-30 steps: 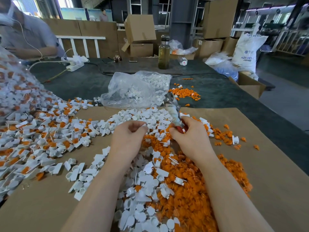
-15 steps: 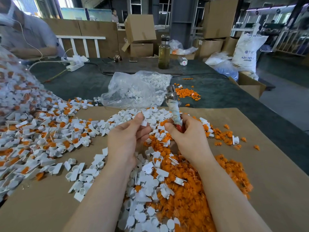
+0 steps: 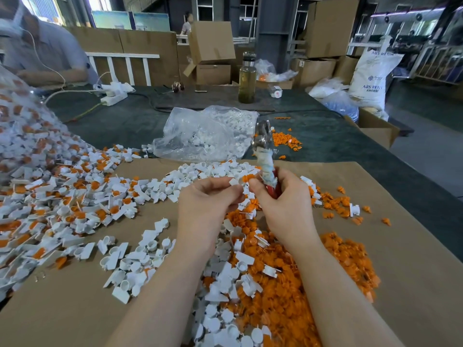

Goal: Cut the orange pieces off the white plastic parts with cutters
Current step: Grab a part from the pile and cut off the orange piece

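Head view: left hand (image 3: pixel 208 206) has fingers curled, pinching a small white plastic part (image 3: pixel 235 182) at the fingertips, raised just above the piles. Right hand (image 3: pixel 283 206) is wrapped round the cutters (image 3: pixel 265 156): red handles in the fist, grip section bound in whitish tape or cloth, metal head pointing up and away from the person. Cutter head is clear of the part; can't tell whether the blades are parted. Right index fingertip sits just beside the held part, with a bit of orange showing between the two hands.

Both hands hover over a brown cardboard sheet (image 3: pixel 400 246) laid on the table (image 3: pixel 130 121), which has a dark green cover. Under and near the forearms: a heap of loose orange pieces (image 3: pixel 280 284) mixed with cut white parts (image 3: pixel 225 284). Left side: big spread of uncut white parts with orange inserts (image 3: pixel 62 196), running up into a clear bag at the left frame edge. Beyond the cardboard: a clear plastic bag of white parts (image 3: pixel 208 134), with a small pile of orange offcuts (image 3: pixel 285 140) on the green cover to its right. Far end of the table: glass bottle with yellowish liquid (image 3: pixel 247 78), white power strip (image 3: pixel 114 97). Background: cardboard boxes (image 3: pixel 213 43), white resin sack (image 3: pixel 370 73), another person (image 3: pixel 45 53) seated top left.
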